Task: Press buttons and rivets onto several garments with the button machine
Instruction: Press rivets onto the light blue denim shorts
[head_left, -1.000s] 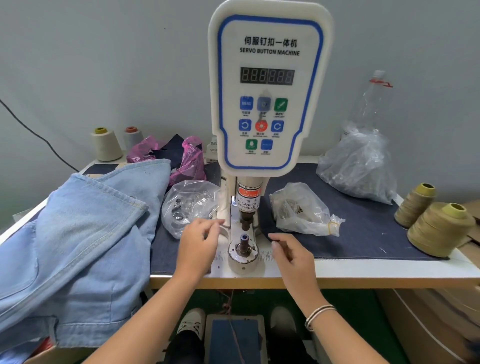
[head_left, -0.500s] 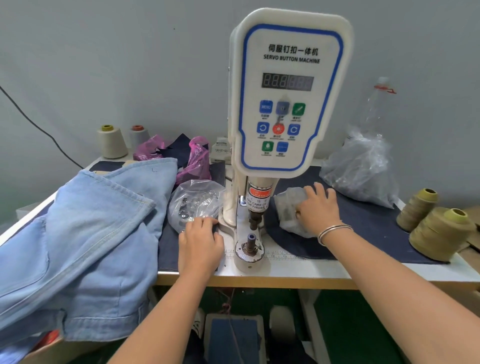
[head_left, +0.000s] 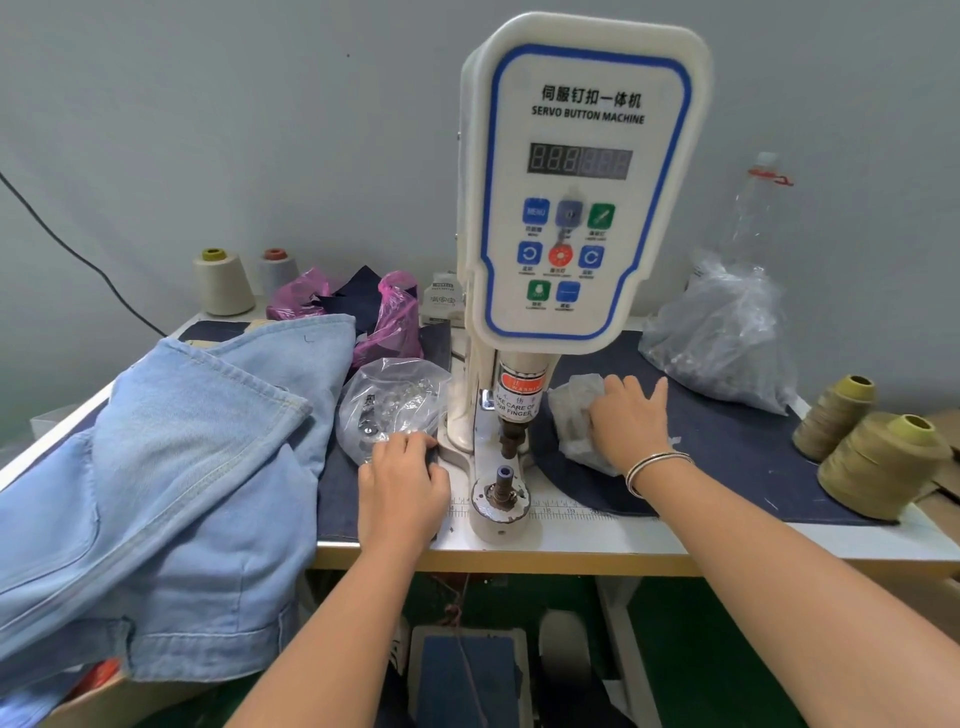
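Observation:
The white servo button machine (head_left: 582, 187) stands at the middle of the table, with its press head over the round lower die (head_left: 500, 493). A clear bag of metal buttons (head_left: 395, 402) lies left of the machine. My left hand (head_left: 402, 483) rests at that bag's front edge, fingers curled at the plastic. A small clear bag of rivets (head_left: 574, 415) lies right of the machine. My right hand (head_left: 631, 421) lies on it with fingers spread. Light blue denim garments (head_left: 171, 467) are heaped on the table's left side and hang over its front edge.
A large clear bag (head_left: 722, 343) and an empty bottle (head_left: 756, 208) stand at the back right. Two olive thread cones (head_left: 878, 462) sit at the right edge. Two pale cones (head_left: 223, 283) and pink bags (head_left: 389, 322) are at the back left. A foot pedal (head_left: 467, 675) lies below.
My right hand has moved from in front of the die up and right onto the small rivet bag. My left hand has shifted to the button bag's front edge.

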